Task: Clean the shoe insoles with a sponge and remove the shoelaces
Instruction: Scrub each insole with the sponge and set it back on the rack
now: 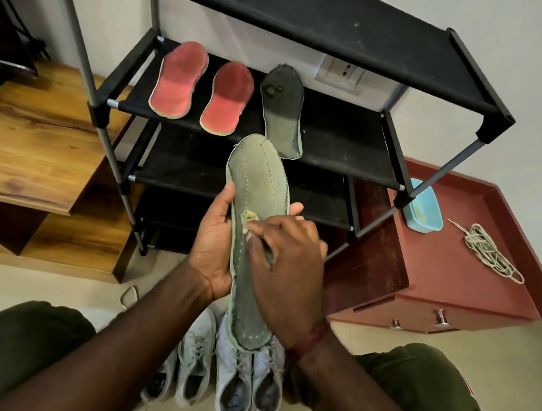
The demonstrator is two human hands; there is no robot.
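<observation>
Green mesh faces up on the green insole (258,186), held in the air between the shoe rack (323,147) and the shoes (234,384) on the floor. Its long axis runs near to far — heel low over the shoes, toe pointing at the rack. The left hand (213,240) clamps it at mid-length, thumb on the left edge and fingers curled round behind to the right edge. The right hand (288,260) lies over the near half, fingers bunched tight on a pale sponge (250,216) pressed against the left edge, just beside the left thumb. From those fingertips the toe half lies straight away, so the next stroke probably runs far along the axis. Two red insoles (179,80) and a dark insole (282,111) rest on the rack; loose laces (489,252) lie well to the right.
</observation>
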